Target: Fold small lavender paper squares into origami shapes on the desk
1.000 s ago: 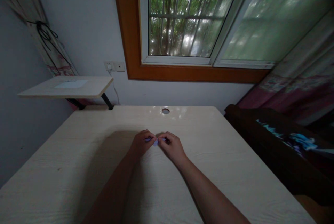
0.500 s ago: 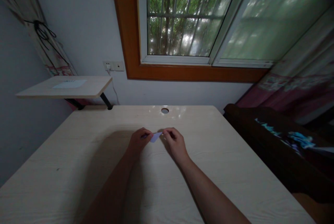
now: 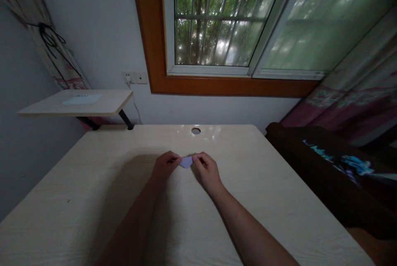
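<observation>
A small piece of folded purple paper (image 3: 186,162) is stretched between my two hands, over the far middle part of the desk. My left hand (image 3: 166,165) pinches its left corner between thumb and fingertips. At its right corner, my right hand (image 3: 207,167) grips it the same way, thumb toward the paper. Both hands stay low, close to the wooden desktop (image 3: 248,200). My fingers hide the paper's two ends, and its fold lines are too small to make out.
A raised shelf (image 3: 113,103) on black legs stands at the back left with a pale sheet (image 3: 83,99) on it. A round cable hole (image 3: 196,131) lies beyond my hands. Dark brown furniture (image 3: 285,154) with blue items is at the right, below a window.
The purple paper has turned between my hands and now shows a wider, pointed face downward. My right fingers have closed in slightly on its right corner.
</observation>
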{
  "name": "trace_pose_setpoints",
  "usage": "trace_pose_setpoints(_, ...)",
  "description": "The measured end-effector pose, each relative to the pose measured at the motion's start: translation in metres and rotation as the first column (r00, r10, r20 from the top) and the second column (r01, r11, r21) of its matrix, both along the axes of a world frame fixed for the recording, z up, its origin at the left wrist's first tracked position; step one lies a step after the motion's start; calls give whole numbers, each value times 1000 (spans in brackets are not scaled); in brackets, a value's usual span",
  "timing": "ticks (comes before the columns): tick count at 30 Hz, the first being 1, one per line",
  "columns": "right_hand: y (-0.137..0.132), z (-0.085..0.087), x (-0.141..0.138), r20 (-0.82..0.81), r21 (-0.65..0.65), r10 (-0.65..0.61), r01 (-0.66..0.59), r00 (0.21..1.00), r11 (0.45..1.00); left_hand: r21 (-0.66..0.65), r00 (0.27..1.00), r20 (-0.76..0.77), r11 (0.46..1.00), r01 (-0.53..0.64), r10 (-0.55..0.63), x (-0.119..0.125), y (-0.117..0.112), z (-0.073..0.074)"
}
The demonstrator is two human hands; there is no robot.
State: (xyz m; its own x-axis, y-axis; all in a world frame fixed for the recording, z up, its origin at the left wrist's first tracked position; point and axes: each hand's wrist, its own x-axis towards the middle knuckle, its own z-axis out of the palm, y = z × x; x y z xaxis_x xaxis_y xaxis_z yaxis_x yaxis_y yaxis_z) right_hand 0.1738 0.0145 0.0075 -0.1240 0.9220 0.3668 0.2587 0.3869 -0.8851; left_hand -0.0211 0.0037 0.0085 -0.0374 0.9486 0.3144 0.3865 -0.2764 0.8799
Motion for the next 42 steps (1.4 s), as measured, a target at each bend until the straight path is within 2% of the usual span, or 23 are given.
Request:
trace_pose_setpoints(9, 3, -4, 3, -110, -53, -129, 124, 985, 991, -50, 993, 98, 997, -55, 59, -5, 2, -3)
trace_pose_setpoints(14, 6, -5, 5, -199, -118, -183, 162, 963, 980, -81, 981, 135, 989, -127, 137, -8, 1, 2)
trace_pose_setpoints(17, 6, -2, 4, -204, -136, -186, 161, 961, 978, -62, 974, 132, 982, -180, 187, -8, 1, 2)
trace_pose_setpoints(20, 4, 2, 3, -211, -145, -170, 141, 963, 979, -11, 974, 135, 983, -182, 182, -7, 2, 0)
trace_pose_setpoints(25, 3, 1, 1, -235, -141, -145, 114, 961, 983, 146, 993, 96, 986, -78, 64, -4, 1, -1)
trace_pose_setpoints(29, 4, -1, 1, -233, -139, -112, 81, 966, 987, 251, 994, -81, 964, 92, -74, 1, -3, -2)
trace_pose_setpoints(32, 2, 1, 1, -229, -153, -92, 57, 969, 987, 274, 972, -205, 946, 170, -116, 4, -3, -4)
trace_pose_setpoints(42, -2, 8, -3, -337, -219, -42, -35, 941, 975, 274, 958, -253, 940, 203, -134, 4, 1, -15)
